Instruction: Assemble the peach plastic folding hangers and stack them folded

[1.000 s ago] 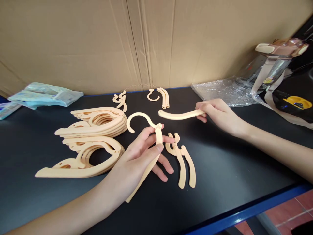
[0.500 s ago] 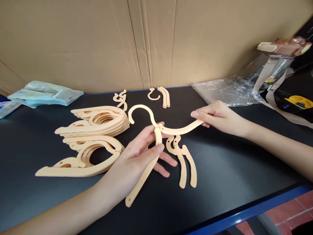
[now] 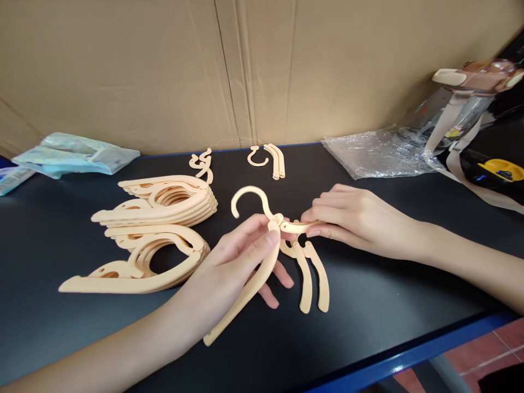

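Between my hands is a beige folding clothes hanger (image 3: 250,295), its hook pointing up and to the left. My left hand (image 3: 241,254) pinches it near the centre joint, thumb on the arm that slopes down toward me. My right hand (image 3: 347,221) is closed around the other arm, most of which its fingers hide. Just below the right hand, loose hanger arms (image 3: 317,278) lie on the black table, their upper ends partly covered. Two stacks of folded hangers, a far stack (image 3: 164,213) and a near stack (image 3: 139,281), sit beside my left forearm.
Small curved hanger pieces (image 3: 202,164), a hook (image 3: 257,159) and more arms (image 3: 276,161) lie at the back by the cardboard (image 3: 164,71). A blue packet (image 3: 77,155) is left. Right stand a clear plastic bag (image 3: 368,153) and a strapped bottle (image 3: 462,109).
My right hand has moved left along the hanger's arm, closer to the joint, and turned palm down. The hanger's hook has shifted slightly right and down.
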Tool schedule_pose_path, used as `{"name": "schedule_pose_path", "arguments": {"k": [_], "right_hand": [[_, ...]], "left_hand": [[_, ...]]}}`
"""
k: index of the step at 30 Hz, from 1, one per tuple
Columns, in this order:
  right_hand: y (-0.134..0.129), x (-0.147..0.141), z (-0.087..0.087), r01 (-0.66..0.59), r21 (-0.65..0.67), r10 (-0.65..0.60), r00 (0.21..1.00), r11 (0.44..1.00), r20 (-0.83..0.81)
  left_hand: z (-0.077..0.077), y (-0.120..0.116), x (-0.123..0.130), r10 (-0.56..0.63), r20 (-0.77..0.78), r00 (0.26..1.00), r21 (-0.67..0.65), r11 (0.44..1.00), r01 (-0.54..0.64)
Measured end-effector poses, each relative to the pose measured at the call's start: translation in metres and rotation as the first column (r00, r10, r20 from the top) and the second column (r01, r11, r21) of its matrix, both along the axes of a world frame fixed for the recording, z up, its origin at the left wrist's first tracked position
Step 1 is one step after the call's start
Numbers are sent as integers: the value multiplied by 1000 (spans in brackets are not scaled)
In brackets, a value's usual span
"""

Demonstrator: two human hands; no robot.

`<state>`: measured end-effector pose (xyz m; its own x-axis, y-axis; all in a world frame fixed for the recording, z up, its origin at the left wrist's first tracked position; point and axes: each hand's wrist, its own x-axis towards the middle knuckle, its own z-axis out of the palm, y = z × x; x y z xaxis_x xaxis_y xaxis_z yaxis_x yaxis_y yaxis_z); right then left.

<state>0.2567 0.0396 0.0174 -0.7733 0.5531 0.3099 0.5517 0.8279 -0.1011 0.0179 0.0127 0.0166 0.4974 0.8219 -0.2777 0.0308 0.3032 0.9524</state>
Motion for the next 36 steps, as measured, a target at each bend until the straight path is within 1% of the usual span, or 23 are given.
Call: {"name": "schedule_pose_path", "arguments": {"k": [5, 10, 16, 20, 22, 24, 30, 33, 36], "right_hand": [[2, 3, 3, -3, 26, 3, 999, 1000, -36], [3, 5, 5, 4, 70, -2, 1000, 998, -21], [8, 9, 6, 43, 68, -41, 999, 997, -26], [5, 7, 6, 5, 84, -2, 1000, 996, -29], [3, 5, 7, -20, 102, 23, 999, 995, -28], [0, 3, 7, -37, 109, 39, 999, 993, -17], [-2, 1, 7, -46, 114, 46, 999, 992, 0], [-2, 2, 7, -42, 124, 43, 999, 991, -5], [-2, 2, 7, -34, 123, 35, 999, 992, -6]], "left_hand": [[5, -3, 2, 42, -93, 995, 0, 999, -42], [1, 0, 1, -25, -63, 998, -20, 1000, 23], [-2, -1, -4, -62, 28, 998, -56, 996, 63], [-1, -1, -5, -128, -17, 992, -50, 991, 127], [-1, 0, -6, -171, -41, 984, -18, 985, 170], [0, 0, -6, -189, -65, 980, 19, 981, 191], [2, 0, -4, -151, -50, 987, 32, 988, 153], [0, 1, -4, -142, -52, 988, 24, 989, 144], [-3, 1, -4, -144, -54, 988, 46, 988, 146]]}}
